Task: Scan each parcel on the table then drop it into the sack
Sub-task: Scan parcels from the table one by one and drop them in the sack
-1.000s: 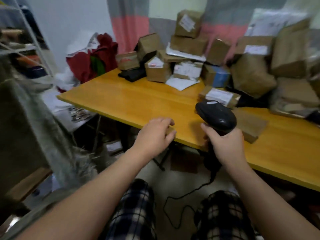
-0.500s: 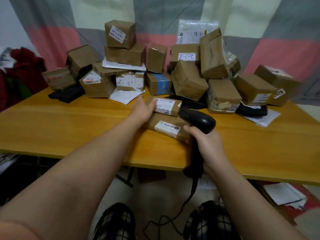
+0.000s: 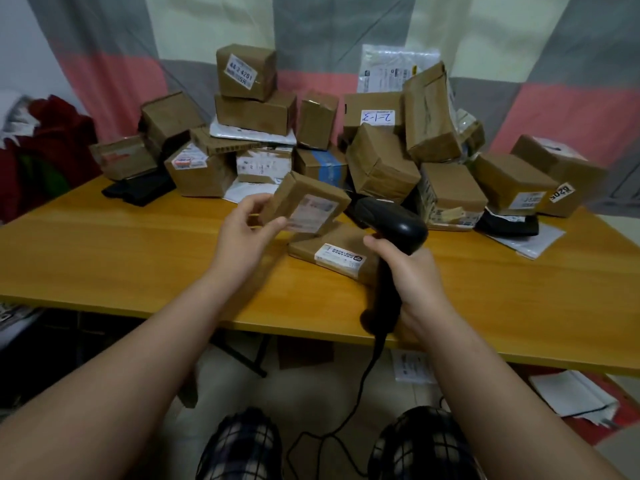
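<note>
My left hand (image 3: pixel 242 233) holds a small brown cardboard parcel (image 3: pixel 308 204) lifted off the table, its white label tilted toward me. My right hand (image 3: pixel 412 275) grips the handle of a black corded barcode scanner (image 3: pixel 391 223), whose head sits just right of the lifted parcel. A flat brown parcel (image 3: pixel 332 254) with a white label lies on the wooden table (image 3: pixel 121 251) under both. A heap of several brown parcels (image 3: pixel 377 161) fills the back of the table. No sack is in view.
White mailer envelopes (image 3: pixel 530 240) and black packets (image 3: pixel 138 188) lie among the heap. A red bundle (image 3: pixel 45 150) sits off the table's left end. Papers (image 3: pixel 571 393) lie on the floor at right. The scanner's cable (image 3: pixel 360 393) hangs between my knees.
My view swung right toward the heap. My left hand reached to the small parcel, took hold and lifted it off the flat one. The scanner stayed in my right hand.
</note>
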